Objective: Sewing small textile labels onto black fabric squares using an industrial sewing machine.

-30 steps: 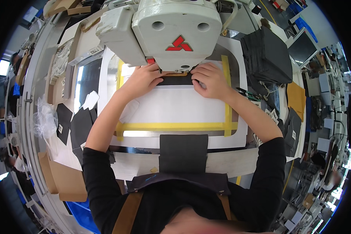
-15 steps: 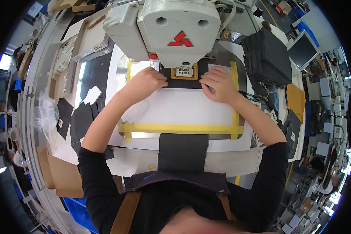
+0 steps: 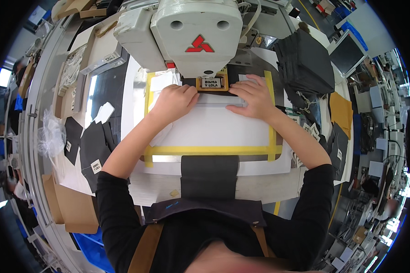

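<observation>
The black flat piece [image 3: 233, 76] is lying at the far middle of the work plate, under the white machine head [image 3: 197, 27], with an orange-brown frame [image 3: 212, 89] sitting over it and a pale printed label [image 3: 211, 83] showing inside the frame. The left hand [image 3: 176, 101] is resting at the left of the frame, its fingers curling together in a narrow bunch; whether they are pinching the piece, I cannot tell. The right hand [image 3: 253, 98] is spreading wider, its fingertips lying along the piece's right part and its thumb standing apart, nearer, over the white sheet [image 3: 214, 125]. Yellow tape [image 3: 209, 150] is bordering that sheet. To the far right, a stack of dark pieces [image 3: 305, 61] is leaning loosely, and more dark cut pieces [image 3: 94, 143] are lying at the left. The black piece is looking thin, light and pliable, likely bending or creasing under uneven pressure rather than breaking; flat fingertips on its left and right margins, clear of the frame, are seeming the safest hold.
</observation>
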Tool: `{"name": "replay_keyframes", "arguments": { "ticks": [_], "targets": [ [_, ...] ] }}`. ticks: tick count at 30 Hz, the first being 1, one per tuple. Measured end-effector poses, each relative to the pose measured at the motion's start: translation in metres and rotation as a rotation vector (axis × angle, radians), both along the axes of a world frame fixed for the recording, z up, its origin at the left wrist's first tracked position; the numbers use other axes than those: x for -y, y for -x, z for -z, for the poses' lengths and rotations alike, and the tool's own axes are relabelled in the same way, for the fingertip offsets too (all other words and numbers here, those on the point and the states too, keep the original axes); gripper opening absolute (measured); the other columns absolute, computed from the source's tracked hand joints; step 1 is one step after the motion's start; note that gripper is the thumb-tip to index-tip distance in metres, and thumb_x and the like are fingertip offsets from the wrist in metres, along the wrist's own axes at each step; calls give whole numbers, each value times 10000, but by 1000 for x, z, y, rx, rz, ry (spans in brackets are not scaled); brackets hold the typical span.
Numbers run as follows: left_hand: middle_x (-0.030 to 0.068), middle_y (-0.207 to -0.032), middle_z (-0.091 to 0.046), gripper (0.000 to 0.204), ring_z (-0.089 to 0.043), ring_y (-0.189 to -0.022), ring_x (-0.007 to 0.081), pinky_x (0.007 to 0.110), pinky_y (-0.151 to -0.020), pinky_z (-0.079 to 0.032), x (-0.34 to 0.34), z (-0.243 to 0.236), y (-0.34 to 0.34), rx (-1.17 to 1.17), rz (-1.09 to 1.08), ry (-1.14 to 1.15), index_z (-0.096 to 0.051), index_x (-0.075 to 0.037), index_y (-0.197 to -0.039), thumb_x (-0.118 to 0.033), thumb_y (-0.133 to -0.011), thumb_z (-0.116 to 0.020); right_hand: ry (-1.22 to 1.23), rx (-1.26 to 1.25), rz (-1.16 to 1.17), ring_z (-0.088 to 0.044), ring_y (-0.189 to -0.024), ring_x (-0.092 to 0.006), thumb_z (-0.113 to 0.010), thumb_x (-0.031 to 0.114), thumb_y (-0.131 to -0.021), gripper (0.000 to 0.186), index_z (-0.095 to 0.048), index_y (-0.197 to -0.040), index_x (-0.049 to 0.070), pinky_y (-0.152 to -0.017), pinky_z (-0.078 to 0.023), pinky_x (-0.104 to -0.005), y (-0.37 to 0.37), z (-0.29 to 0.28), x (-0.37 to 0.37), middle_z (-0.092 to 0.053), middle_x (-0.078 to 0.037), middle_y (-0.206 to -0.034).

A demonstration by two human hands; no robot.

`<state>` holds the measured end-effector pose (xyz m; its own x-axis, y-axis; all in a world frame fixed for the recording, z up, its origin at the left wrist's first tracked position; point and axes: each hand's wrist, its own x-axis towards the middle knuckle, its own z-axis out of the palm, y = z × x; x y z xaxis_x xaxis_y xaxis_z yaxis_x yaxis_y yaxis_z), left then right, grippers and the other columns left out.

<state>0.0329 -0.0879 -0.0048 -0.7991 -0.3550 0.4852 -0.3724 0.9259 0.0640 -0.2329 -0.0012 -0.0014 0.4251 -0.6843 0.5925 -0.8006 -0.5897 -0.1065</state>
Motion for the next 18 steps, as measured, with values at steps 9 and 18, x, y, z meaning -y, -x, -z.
{"name": "replay_keyframes", "arguments": {
  "ticks": [9,18],
  "targets": [
    [33,-751,-580,134,-583,-702,196,324,-657,-452,4,-10,-10,-60,125,92,-619,-66,-824,-56,-695,-651,115,-162,34,-650,-957,-160,-715,87,-749,194,-701,-942,75,-925,-443,-387,0,5,-13,-705,-39,-997],
    [48,-910,-659,192,-635,-836,168,307,-739,-474,-96,-66,-39,-143,414,7,-673,-48,-905,-67,-716,-647,219,-389,-55,-668,-913,-171,-655,109,-790,119,-692,-896,71,-806,-460,-347,-23,-55,-134,-691,-25,-952]
  ]
}}
